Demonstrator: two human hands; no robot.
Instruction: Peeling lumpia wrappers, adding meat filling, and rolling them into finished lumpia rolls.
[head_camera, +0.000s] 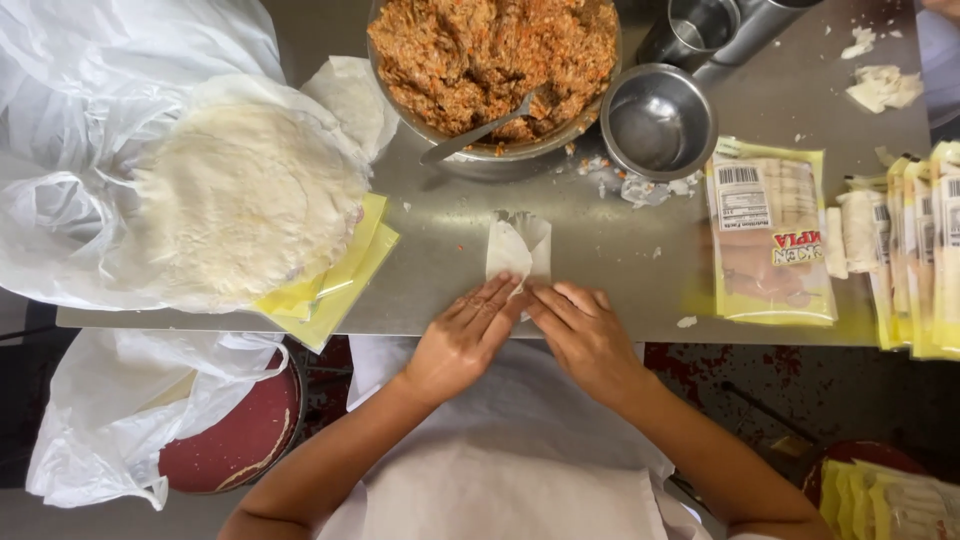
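Seemingly from the head view, I am partway through one roll; my left hand (462, 340) and right hand (588, 335) lie flat with fingers stretched out, fingertips pressing the near end of a pale wrapper (518, 250) on the steel counter (600, 270), gripping nothing else; its far end is already folded, though I cannot tell if filling is inside; a stack of round wrappers (245, 195) and a bowl of orange-brown filling (490, 55) with a spoon (480, 130) suggest plenty left; finished rolls (858, 232) lie beside yellow packets (768, 235).
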